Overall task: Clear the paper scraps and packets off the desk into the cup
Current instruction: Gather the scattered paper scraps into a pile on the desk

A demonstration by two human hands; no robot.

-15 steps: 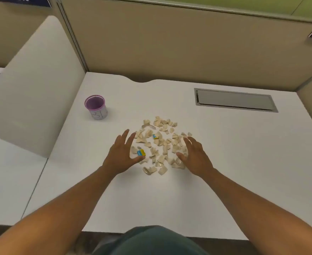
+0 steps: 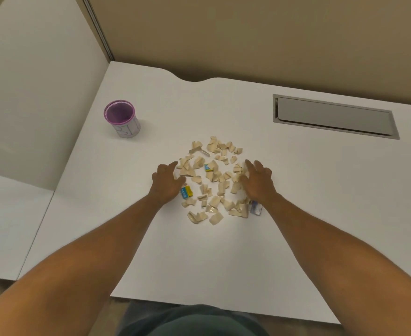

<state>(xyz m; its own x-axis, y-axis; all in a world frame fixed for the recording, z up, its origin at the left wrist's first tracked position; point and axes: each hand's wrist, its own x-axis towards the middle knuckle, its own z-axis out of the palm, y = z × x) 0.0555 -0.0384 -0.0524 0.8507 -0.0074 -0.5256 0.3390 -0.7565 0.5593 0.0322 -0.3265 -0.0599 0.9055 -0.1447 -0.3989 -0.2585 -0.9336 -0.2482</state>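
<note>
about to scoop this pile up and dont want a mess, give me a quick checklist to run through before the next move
1. Cup upright, mouth open: ok.
2. Cup has room: ok, its inside shows only purple.
3. Hands bracket the paper scraps: ok, left hand on the pile's left edge, right hand on its right.
4. Hands free to gather: ok, both open, fingers spread, holding nothing.
5. Packets inside the sweep: not ok, the blue-and-yellow packet and middle packet are, but the pale packet lies under the right wrist, at the pile's rim.
6. Cup within scooping range: not ok, it stands apart, far left of the pile.
</note>
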